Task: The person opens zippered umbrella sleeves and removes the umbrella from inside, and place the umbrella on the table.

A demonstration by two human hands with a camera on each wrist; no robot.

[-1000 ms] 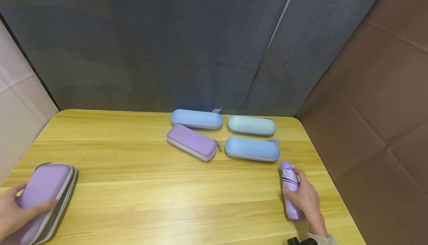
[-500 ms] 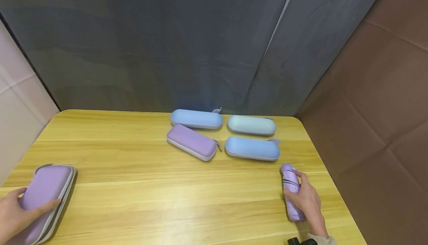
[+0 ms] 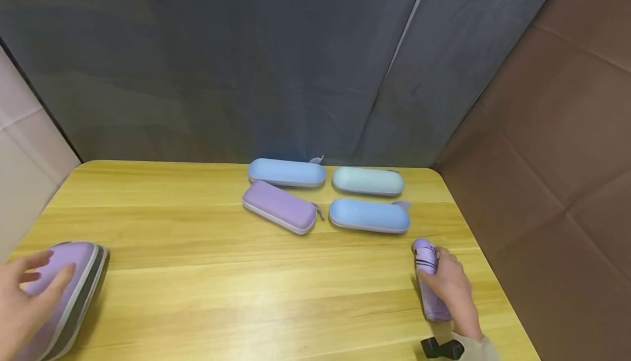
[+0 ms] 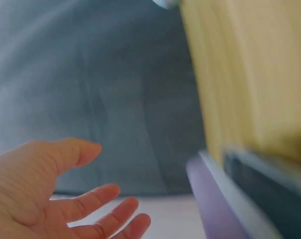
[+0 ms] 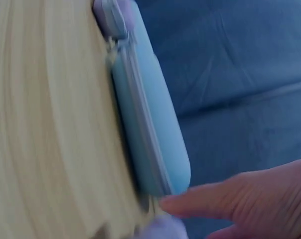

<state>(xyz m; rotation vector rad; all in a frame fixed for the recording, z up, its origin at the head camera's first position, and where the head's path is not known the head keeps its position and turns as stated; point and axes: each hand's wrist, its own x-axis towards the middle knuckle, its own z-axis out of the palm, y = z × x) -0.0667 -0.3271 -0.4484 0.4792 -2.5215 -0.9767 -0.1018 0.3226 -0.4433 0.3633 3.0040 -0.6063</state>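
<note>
A large purple case with a grey zip side [image 3: 79, 295] lies at the table's left front. Over it my left hand [image 3: 27, 295] is raised with fingers spread; in the left wrist view the hand [image 4: 71, 194] stands apart from the case [image 4: 215, 199]. At the right front lies a folded purple umbrella [image 3: 425, 257] with dark bands. My right hand [image 3: 451, 287] holds it from its right side, thumb and fingers on either side. The right wrist view shows that hand [image 5: 255, 199] above the umbrella's blurred end [image 5: 163, 228].
Near the back edge lie two blue cases [image 3: 287, 173] [image 3: 370, 216], a pale green case [image 3: 368, 181] and a smaller purple case [image 3: 279, 206]. Behind the table [image 3: 197, 295] hangs a dark cloth [image 3: 222, 65]; a brown cloth [image 3: 557, 131] hangs on the right.
My left hand has let go of the large purple case and lifted off it, fingers apart. The right hand stays at the umbrella, which has barely moved. The head view has shifted slightly.
</note>
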